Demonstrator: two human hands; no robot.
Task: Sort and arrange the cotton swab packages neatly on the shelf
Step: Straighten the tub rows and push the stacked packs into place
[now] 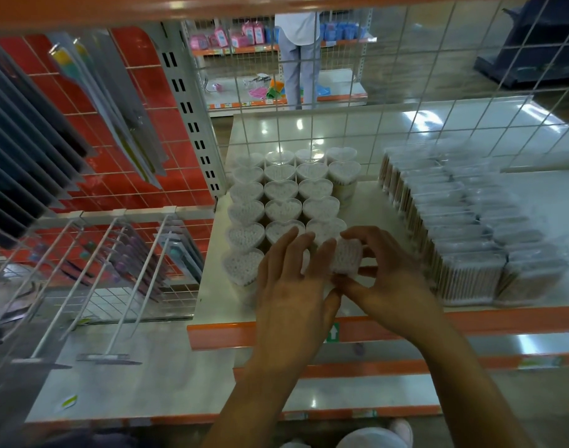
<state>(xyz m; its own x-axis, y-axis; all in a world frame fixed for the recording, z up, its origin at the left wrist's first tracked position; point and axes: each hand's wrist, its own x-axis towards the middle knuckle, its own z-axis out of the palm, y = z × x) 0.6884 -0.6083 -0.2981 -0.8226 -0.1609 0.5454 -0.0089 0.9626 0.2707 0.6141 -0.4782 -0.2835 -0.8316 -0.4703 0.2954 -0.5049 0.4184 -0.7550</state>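
The heart-shaped swab boxes [281, 190] are clear, speckled with white swab tips, as is the single box [346, 255] in my right hand [389, 286]. The rectangular packs [464, 253] show tan sticks. My shelf [367, 202] is glossy cream with an orange front edge [218, 337] and a green label [333, 333] bearing a white arrow. The red panel [131, 59] is crossed by a white wire grid.

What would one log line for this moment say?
right hand: grips heart box at front of heart-box grid | left hand: straight fingers against it | rectangular packs: right side

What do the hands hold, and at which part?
The right hand pinches a swab box by its near and far sides; the left hand only touches it.
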